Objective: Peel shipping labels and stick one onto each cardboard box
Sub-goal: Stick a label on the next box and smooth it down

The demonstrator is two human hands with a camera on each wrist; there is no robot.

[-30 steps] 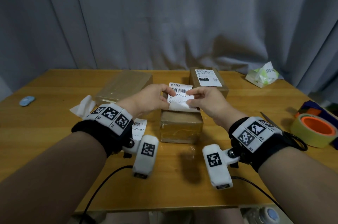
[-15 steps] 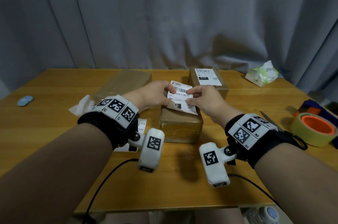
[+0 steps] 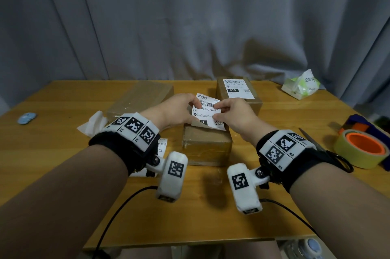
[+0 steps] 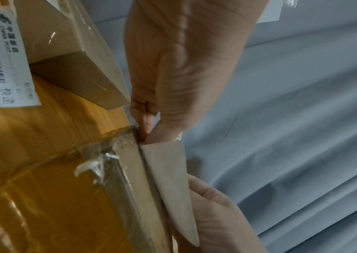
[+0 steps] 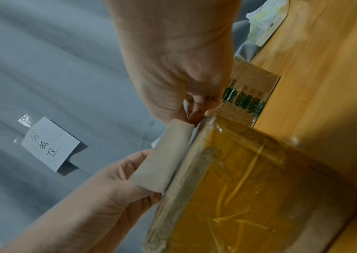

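Label [image 3: 207, 112] now lower, bottom edge touching near box [image 3: 206, 144]; pinched by left hand [image 3: 176, 111] and right hand [image 3: 235, 114]; sticking begins.

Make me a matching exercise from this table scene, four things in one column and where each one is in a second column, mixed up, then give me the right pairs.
Things:
1. shipping label
2. labelled box
3. tape roll
4. tissue pack

Places:
A. far right corner of the table, by the curtain
B. pinched between both hands over the nearest box
C. right edge of the table, orange core facing up
D. far side of the table, behind the hands

Pairs: 1-B, 2-D, 3-C, 4-A
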